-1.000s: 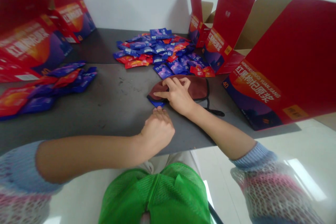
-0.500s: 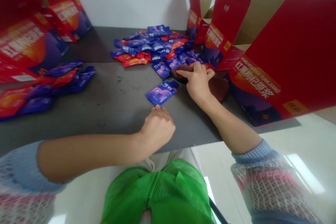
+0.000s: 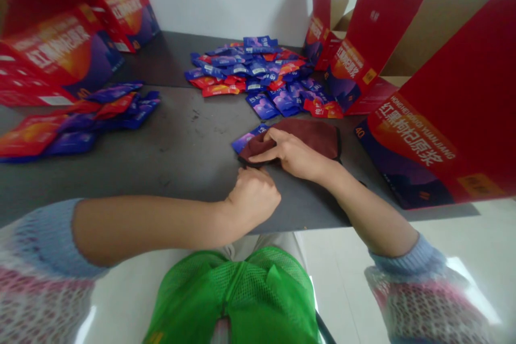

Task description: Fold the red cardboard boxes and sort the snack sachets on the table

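Note:
A maroon cloth piece with black edging [image 3: 312, 133], perhaps a pouch, lies on the table in front of me. My right hand [image 3: 288, 153] grips its left part, thumb and fingers closed on the fabric. Partly under the cloth's left end is a blue sachet [image 3: 244, 141]. My left hand [image 3: 256, 193] is closed in a fist just below that end, its knuckles close to the black edge. Its palm side is hidden, so I cannot make out what it holds, if anything.
A heap of blue and red sachets [image 3: 250, 67] lies at the back of the dark table [image 3: 181, 140]. More sachets [image 3: 92, 118] lie in a row at left. Open red boxes stand on the right [image 3: 427, 156] and left [image 3: 60, 59]. A white wall rises behind.
My right hand has drawn the maroon cloth leftward and nearer, over part of the single blue sachet. The left fist stays near the same spot. The view has shifted slightly.

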Demonstrator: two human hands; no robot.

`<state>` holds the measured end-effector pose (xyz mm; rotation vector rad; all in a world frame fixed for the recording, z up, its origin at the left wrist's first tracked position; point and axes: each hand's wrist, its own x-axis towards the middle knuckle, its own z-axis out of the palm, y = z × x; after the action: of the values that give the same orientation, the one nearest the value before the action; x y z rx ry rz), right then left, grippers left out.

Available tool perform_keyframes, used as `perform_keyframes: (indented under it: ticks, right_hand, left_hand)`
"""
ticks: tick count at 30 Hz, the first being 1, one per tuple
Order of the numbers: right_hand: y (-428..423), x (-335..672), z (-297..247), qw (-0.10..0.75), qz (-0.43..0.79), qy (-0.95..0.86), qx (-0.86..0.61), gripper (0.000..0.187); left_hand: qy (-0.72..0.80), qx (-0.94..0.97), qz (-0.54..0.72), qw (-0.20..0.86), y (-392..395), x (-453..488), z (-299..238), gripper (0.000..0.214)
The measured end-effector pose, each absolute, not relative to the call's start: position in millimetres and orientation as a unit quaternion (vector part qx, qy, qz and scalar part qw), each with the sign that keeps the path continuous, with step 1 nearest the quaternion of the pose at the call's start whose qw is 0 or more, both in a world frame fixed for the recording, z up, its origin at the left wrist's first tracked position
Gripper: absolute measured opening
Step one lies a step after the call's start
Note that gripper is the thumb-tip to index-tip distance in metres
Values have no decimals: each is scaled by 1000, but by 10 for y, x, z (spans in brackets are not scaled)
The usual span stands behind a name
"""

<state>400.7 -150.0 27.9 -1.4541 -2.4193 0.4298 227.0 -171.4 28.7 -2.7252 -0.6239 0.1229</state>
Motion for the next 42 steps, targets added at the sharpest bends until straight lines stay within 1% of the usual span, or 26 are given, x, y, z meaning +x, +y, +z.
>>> perform_keyframes:
  ticks: [3, 6, 8, 10, 12, 15, 17, 20, 24, 26, 30, 33, 37, 39, 42]
  right_hand:
    - [-1502, 4186, 321, 139, 169, -837, -502, 38]
    - [-1537, 4312, 361, 111, 170, -804, -559, 45]
    - [-1567, 4368, 410, 89, 139, -777, -607, 44]
    - [-1596, 4375, 478, 78, 82, -760, -640, 40]
    - [-1615, 4314, 539, 94, 35, -762, -640, 42]
    - [-1602, 4126, 536, 145, 36, -796, -586, 48]
    - [-1559, 4001, 451, 166, 62, -820, -544, 43]
    - [-1471, 3905, 265, 171, 99, -835, -514, 33]
    - [-1375, 3931, 114, 183, 75, -831, -520, 36]
    - [-1325, 3969, 108, 172, 47, -828, -532, 39]
    - [-1213, 4076, 147, 121, -3, -791, -599, 42]
    - [-1172, 4178, 160, 114, 2, -777, -619, 43]
    - [-1205, 4287, 189, 114, 23, -798, -591, 41]
    - [-1230, 4317, 219, 91, 2, -796, -599, 40]
    - [-1234, 4343, 257, 63, -47, -751, -655, 39]
  left_hand:
    - [-216, -955, 48, 198, -1710, 2271, 256, 40]
    - [-212, -954, 56, 206, -1699, 2263, 240, 41]
    - [-206, -954, 58, 210, -1695, 2257, 238, 41]
    - [-201, -953, 60, 217, -1694, 2253, 242, 41]
    - [-198, -953, 60, 220, -1696, 2253, 252, 40]
    - [-198, -953, 53, 221, -1698, 2259, 278, 40]
    - [-197, -956, 51, 210, -1696, 2265, 294, 38]
    - [-199, -959, 50, 198, -1693, 2271, 302, 39]
    - [-211, -951, 59, 220, -1700, 2272, 282, 42]
    - [-208, -948, 66, 230, -1706, 2276, 271, 42]
    - [-213, -944, 67, 244, -1720, 2290, 231, 41]
    - [-245, -939, 25, 240, -1737, 2281, 191, 37]
    - [-293, -935, -28, 197, -1718, 2232, 181, 34]
    - [-321, -930, -18, 176, -1646, 2207, 195, 39]
    - [-358, -920, 12, 160, -1449, 2202, 212, 52]
